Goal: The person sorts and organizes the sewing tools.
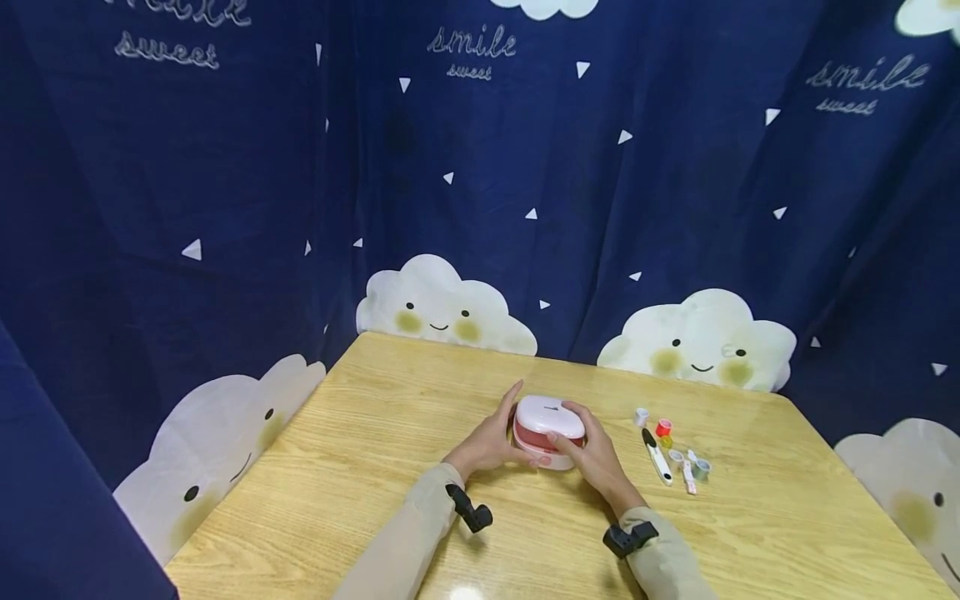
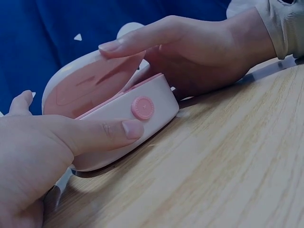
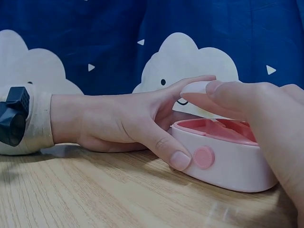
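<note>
A small oval box, white outside and pink inside, stands on the table with its lid [image 1: 542, 414] partly raised. My left hand [image 1: 487, 442] holds the base [image 2: 164, 97] from the left side. Its thumb lies on the front wall, right by a round pink button [image 3: 204, 157]. From the right, my right hand [image 1: 597, 461] grips the lid, with the thumb over the near edge and the fingers around the far right side. Pink compartments [image 3: 223, 129] show in the gap under the lid.
Right of the box lie several small spools, among them a red spool [image 1: 663, 427] and a grey-green spool [image 1: 702, 469]. Near them are a white tool with a black end [image 1: 657, 457] and a small pale pink piece [image 1: 688, 477]. A dark blue curtain [image 1: 480, 167] hangs behind the table [image 1: 300, 500].
</note>
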{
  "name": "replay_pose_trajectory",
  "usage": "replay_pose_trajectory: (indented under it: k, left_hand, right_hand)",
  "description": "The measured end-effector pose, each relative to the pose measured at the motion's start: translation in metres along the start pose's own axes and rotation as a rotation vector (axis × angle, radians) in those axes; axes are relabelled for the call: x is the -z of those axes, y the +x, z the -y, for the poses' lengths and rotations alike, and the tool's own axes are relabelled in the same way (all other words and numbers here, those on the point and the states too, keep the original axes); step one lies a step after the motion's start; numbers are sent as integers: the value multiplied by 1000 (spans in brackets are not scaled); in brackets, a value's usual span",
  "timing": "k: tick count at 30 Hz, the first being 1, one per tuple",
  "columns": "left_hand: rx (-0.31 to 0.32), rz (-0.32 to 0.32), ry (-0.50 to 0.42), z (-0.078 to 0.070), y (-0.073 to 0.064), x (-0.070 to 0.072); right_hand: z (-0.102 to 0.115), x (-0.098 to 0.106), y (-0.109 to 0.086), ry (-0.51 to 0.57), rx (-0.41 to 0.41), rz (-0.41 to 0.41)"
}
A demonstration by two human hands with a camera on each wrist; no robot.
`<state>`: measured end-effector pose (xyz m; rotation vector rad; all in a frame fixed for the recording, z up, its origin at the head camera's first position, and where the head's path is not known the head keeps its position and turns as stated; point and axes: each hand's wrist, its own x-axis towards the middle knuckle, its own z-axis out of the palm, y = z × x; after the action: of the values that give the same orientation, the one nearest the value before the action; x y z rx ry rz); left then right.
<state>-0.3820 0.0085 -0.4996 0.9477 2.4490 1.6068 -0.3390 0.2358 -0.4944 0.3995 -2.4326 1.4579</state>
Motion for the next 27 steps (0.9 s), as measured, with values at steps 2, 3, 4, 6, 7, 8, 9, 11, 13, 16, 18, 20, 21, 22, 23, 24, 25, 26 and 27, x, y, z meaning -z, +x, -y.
replay_pose_trajectory:
  k: [2,3,4,6,7,8,9,11,13,16,18,20,21,22,23,24,25,26,27]
  left_hand:
    - [5,-1,7,-1,1,1]
    - [10,0,8,-1,1,1]
    - [11,-2,7,-1,1,1]
    - [16,-1,9,-1,0,1]
    - [20,0,11,-1,0,1]
    - [23,0,11,-2,0,0]
    - [26,-1,11,-2,-1,0]
    - [29,-4,11,-2,-1,0]
    - [29,-6,7,-2,-1,-1]
    - [27,-6,2,-2,-1,-1]
    - [29,-2,3,-2,-1,-1]
    - [31,-1,8,-1,0,-1]
    - [33,-2,11,-1,0,-1]
    - [28,-5,12,0,0,-1]
    - [29,-4,16,0,0,-1]
    - [32,-3,18,0,0,-1]
    - [33,-4,23,0,0,-1]
    - [33,-4,23,0,0,-1]
    - [34,-5,22,-1,0,0]
  right_hand:
    - [1,0,1,3,4,-4]
    - [2,1,1,7,1,-6]
    - [2,1,1,4,-5,-7]
    - [2,1,2,4,-22,-6]
    - [2,1,2,7,-31,-6]
    - [2,1,2,7,-40,-5]
    - [2,1,2,8,-47,-4]
    - [2,1,2,7,-57,-7]
    - [3,2,2,5,-65,-9]
    - [3,2,2,-3,-80,-15]
    - [3,3,3,-5,-90,-17]
    - [2,3,4,-3,-100,-21]
    - [2,3,5,-2,-106,-23]
    - [2,3,5,-2,-108,-23]
    - [2,4,5,2,-114,-23]
    - [3,4,6,5,-120,-22]
    - [3,4,6,5,-126,-23]
    - [3,4,7,4,-134,-23]
    - [4,4,7,2,-141,-23]
